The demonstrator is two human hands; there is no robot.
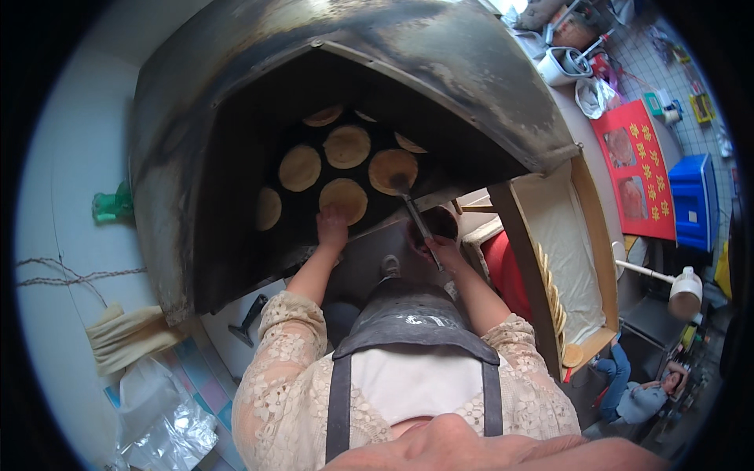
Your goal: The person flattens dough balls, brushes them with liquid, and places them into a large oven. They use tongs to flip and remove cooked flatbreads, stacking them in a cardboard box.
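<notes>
My left hand [333, 226] reaches into the dark oven. Its fingers lie on the near edge of a round flatbread [346, 197]; whether they pinch it I cannot tell. My right hand [445, 254] grips the handle of a long metal spatula [418, 218]. The spatula's tip meets a browner flatbread [389, 166] to the right. Paler flatbreads, one at the centre [347, 146], one at the left [300, 168] and one at the far left [268, 209], rest on the black baking surface. Others at the back are partly hidden by the hood.
The sooty metal hood [389, 29] overhangs the breads. At right stands a wooden tray [571, 235] lined with cloth, holding a row of flatbreads [551, 294]. A dark round container [439, 221] sits below the oven edge. A seated person [639, 400] is at lower right.
</notes>
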